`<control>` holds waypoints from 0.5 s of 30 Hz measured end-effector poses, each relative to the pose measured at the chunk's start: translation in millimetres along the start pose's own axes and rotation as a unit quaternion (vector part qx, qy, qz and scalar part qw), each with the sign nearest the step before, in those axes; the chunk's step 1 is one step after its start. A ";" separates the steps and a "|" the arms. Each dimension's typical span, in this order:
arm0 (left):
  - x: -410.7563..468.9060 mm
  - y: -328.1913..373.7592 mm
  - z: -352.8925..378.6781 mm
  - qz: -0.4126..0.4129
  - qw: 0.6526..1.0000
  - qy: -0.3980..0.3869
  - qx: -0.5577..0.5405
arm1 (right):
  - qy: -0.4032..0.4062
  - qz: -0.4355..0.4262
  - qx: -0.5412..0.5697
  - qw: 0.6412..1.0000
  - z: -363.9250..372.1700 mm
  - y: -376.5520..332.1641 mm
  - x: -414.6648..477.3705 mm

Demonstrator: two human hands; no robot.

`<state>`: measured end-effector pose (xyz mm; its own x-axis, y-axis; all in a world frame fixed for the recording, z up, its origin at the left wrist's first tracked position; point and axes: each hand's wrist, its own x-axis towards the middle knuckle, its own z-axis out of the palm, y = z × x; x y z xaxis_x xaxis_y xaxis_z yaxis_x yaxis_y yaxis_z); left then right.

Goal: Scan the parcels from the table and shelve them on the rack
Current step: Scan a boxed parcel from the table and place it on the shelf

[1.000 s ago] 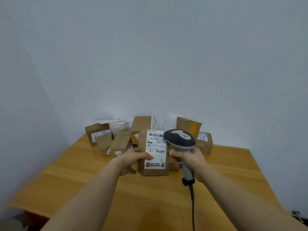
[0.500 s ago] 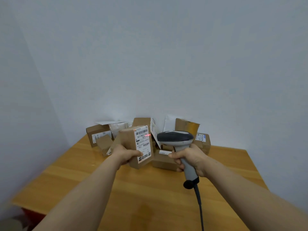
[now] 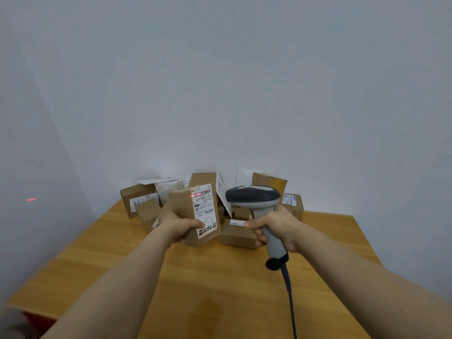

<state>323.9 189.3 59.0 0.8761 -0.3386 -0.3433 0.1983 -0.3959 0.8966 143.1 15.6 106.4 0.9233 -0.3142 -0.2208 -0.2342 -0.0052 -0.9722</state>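
Note:
My left hand (image 3: 180, 226) grips a small brown cardboard parcel (image 3: 186, 206) above the table, its white shipping label turned to the right. A red scan line lies across the barcode at the label's top. My right hand (image 3: 274, 227) holds the grey handheld scanner (image 3: 253, 195) by its handle, its dark head pointing left at the label. The scanner's black cable hangs down toward the near edge. The rack is out of view.
Several cardboard parcels (image 3: 238, 234) are piled at the back of the wooden table (image 3: 220, 289), against the white wall. A red laser spot (image 3: 31, 199) shows on the left wall. The table's left edge runs close to that wall.
The parcel has turned so its label faces right toward the scanner. The scanner head swung left. The red scan line now sits on the barcode and spills onto the left wall.

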 end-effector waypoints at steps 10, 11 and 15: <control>4.0 -4.7 -4.6 -0.007 1.000 -0.004 0.005 | 0.004 0.005 0.000 1.000 -0.1 -3.5 -2.1; 4.5 -5.0 -5.2 -0.009 1.000 -0.004 0.005 | 0.004 0.006 -0.001 1.000 0.6 -4.3 -2.2; 4.1 -3.7 -6.8 -0.007 1.000 -0.008 0.007 | 0.005 0.010 -0.011 1.000 3.4 -6.0 -3.5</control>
<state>329.8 195.2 56.2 0.8659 -0.3466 -0.3608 0.2050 -0.4119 0.8879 142.3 20.0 112.8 0.9156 -0.3234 -0.2389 -0.2588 -0.0192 -0.9657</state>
